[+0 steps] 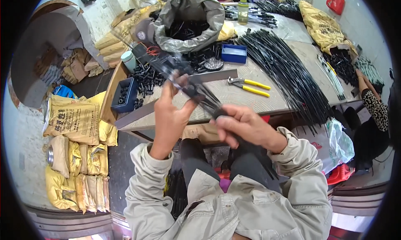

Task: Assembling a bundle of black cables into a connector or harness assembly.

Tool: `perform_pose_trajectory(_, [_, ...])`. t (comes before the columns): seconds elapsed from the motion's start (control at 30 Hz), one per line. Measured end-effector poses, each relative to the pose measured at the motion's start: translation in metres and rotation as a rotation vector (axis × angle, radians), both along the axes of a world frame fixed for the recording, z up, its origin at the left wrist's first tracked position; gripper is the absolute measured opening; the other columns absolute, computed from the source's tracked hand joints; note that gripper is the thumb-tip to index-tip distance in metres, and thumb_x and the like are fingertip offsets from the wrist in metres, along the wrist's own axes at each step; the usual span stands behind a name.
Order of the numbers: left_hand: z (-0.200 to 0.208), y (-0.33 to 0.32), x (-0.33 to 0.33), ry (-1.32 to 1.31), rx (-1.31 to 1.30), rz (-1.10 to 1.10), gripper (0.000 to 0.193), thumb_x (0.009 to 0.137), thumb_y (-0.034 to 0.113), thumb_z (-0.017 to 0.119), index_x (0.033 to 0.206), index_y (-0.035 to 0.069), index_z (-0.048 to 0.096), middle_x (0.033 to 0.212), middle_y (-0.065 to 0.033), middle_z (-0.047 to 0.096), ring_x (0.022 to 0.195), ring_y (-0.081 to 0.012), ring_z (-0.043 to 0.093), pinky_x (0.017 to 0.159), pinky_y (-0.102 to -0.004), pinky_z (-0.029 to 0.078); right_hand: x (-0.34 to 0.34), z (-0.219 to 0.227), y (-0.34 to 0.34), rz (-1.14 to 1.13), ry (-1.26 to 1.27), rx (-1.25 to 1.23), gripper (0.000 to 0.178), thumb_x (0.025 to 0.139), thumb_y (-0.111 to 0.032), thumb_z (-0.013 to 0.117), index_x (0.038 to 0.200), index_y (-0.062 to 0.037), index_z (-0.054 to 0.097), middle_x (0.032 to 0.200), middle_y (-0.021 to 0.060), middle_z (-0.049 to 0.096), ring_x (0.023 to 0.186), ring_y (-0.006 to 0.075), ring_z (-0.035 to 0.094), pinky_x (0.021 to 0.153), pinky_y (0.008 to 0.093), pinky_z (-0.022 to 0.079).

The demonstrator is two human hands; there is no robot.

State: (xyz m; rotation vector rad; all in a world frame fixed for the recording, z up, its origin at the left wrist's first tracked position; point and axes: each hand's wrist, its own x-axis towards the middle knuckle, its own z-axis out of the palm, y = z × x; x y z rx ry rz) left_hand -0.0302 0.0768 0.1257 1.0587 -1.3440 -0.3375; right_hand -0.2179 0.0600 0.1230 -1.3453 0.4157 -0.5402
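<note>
Black rods, bundled, are slanting left of the yellow-handled pliers; the left hand is grasping their blurred upper part, the right hand is clenching them lower. Two-handed bundling seems to be underway, calling for steady grips.

Right hand curled, left hand apparently gripping

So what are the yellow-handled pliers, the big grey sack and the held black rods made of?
Pliers: probably steel, with a metallic head; smooth yellow grips, likely plastic or rubber.
Grey sack: seemingly plastic sheeting, faintly glossy, crisply creased.
Black rods: slim, perhaps plastic or coated metal; blur hides finish.
</note>
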Motion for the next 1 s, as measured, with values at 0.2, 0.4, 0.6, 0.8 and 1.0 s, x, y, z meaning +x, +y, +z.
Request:
perform_pose_trajectory(0.2, [-0.002,0.001,-0.003,0.098,0.158,-0.372,0.031,0.080,-0.009,0.048,0.109,-0.003,0.058,0.105,-0.0090,0.063,0.098,-0.0130,0.057,0.086,-0.0248,0.044,-0.001,-0.007,0.017,0.163,-0.117,0.167,0.023,0.094,-0.014,0.044,0.108,0.0033,0.047,0.084,0.0124,0.062,0.068,0.0139,0.064,0.060,0.0232,0.052])
perform_pose_trajectory(0.4, [0.024,-0.003,-0.009,0.124,0.171,-0.386,0.028,0.086,0.004,0.053,0.113,-0.005,0.054,0.107,-0.0173,0.061,0.100,-0.0229,0.059,0.084,-0.0280,0.047,-0.001,0.018,0.007,0.259,-0.085,0.247,0.021,0.094,-0.012,0.043,0.108,0.0031,0.047,0.083,0.0132,0.062,0.069,0.0161,0.065,0.059,0.0238,0.053])
perform_pose_trajectory(0.6, [-0.048,-0.008,0.003,0.177,0.566,-0.523,0.025,0.086,0.009,0.055,0.108,-0.003,0.056,0.100,-0.0111,0.063,0.093,-0.0195,0.060,0.077,-0.0289,0.048,-0.004,0.020,-0.014,0.235,-0.152,0.207,0.020,0.094,-0.009,0.041,0.109,0.0032,0.045,0.084,0.0142,0.062,0.071,0.0168,0.065,0.061,0.0245,0.053])
perform_pose_trajectory(0.8, [-0.102,-0.095,0.044,-0.130,0.512,-0.670,0.031,0.080,0.005,0.052,0.111,0.007,0.058,0.108,-0.0128,0.059,0.102,-0.0261,0.055,0.091,-0.0360,0.039,0.000,-0.040,-0.017,0.328,-0.167,0.110,0.017,0.093,-0.006,0.040,0.104,0.0053,0.047,0.091,0.0159,0.062,0.082,0.0193,0.064,0.070,0.0273,0.052])
perform_pose_trajectory(1.0, [-0.077,-0.192,0.084,-1.452,0.132,0.118,0.065,0.074,0.016,0.059,0.135,0.013,0.034,0.139,-0.0114,0.035,0.128,-0.0247,0.033,0.103,-0.0426,0.028,0.060,-0.191,-0.009,-0.091,-0.230,0.226,0.017,0.094,-0.006,0.039,0.104,0.0043,0.047,0.094,0.0137,0.061,0.087,0.0198,0.062,0.079,0.0295,0.050])
